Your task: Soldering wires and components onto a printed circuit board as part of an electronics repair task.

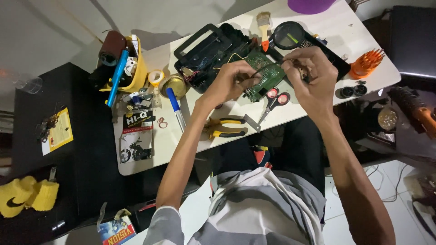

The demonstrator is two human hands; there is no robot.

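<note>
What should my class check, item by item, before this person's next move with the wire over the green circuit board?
1. Left hand grips one wire end: ok.
2. Right hand pinches the other end: ok.
3. Green circuit board lies flat on the white table: ok.
4. Scissors within reach beside the board: ok.
5. Yellow-handled pliers within reach: ok.
6. Wire end stripped: cannot tell.

Lying on the white table's left end: flat black-and-red hanging blister pack (137,136), motorcycle picture on its lower half. Resting on the dark surface far left: yellow printed card (60,129). Showing at bottom edge: colourful blue-and-red carton (116,232).
</note>
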